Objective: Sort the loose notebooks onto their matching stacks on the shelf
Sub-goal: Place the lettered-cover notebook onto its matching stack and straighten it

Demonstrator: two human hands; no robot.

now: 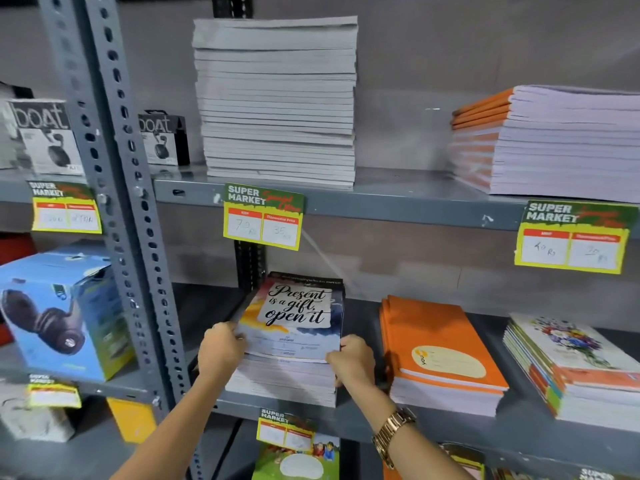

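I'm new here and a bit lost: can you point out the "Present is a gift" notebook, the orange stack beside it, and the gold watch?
"Present is a gift" notebook (296, 308), head view, on its lettered cover.
Orange stack (446, 344), head view, top cover.
Gold watch (393, 432), head view, on its band.

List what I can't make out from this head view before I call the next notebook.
- Covers under the top quote notebook: hidden; only page edges show.
- Fine print at its near edge: blurred, partly under left hand and right hand.
- Left price tag figures: smudged.
- Green notebook below: cut off by the bottom edge.
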